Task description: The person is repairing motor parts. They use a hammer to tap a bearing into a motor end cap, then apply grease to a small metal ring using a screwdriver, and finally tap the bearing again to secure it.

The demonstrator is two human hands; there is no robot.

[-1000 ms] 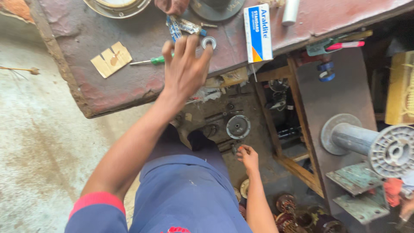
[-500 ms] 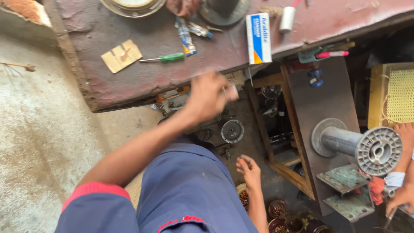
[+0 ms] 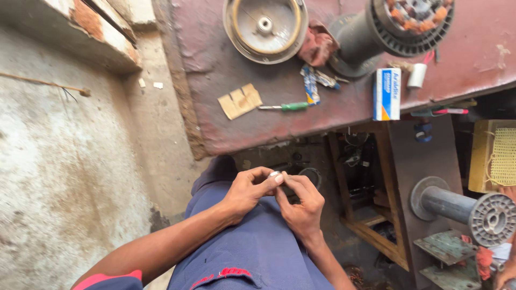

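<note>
My left hand (image 3: 248, 189) and my right hand (image 3: 302, 207) meet just above my lap, over blue trousers (image 3: 252, 247). Between the fingertips of both hands sits a small pale metal part (image 3: 275, 174); most of it is hidden by my fingers. My left thumb and forefinger pinch it, and the right fingers close on it from the other side. The worn reddish bench (image 3: 215, 123) lies beyond my hands, its front edge a short way off.
On the bench lie a green-handled screwdriver (image 3: 285, 107), a cardboard scrap (image 3: 239, 100), a blue and white box (image 3: 386, 93), a round metal cover (image 3: 265, 27), a red rag (image 3: 317, 45) and a wound motor stator (image 3: 408, 21). A grey spool (image 3: 467, 209) sticks out at right. Another person's hand (image 3: 505, 274) shows at the bottom right corner.
My left hand has come back from the bench top down to my lap. My right hand has risen to meet it, and both now close on the small part.
</note>
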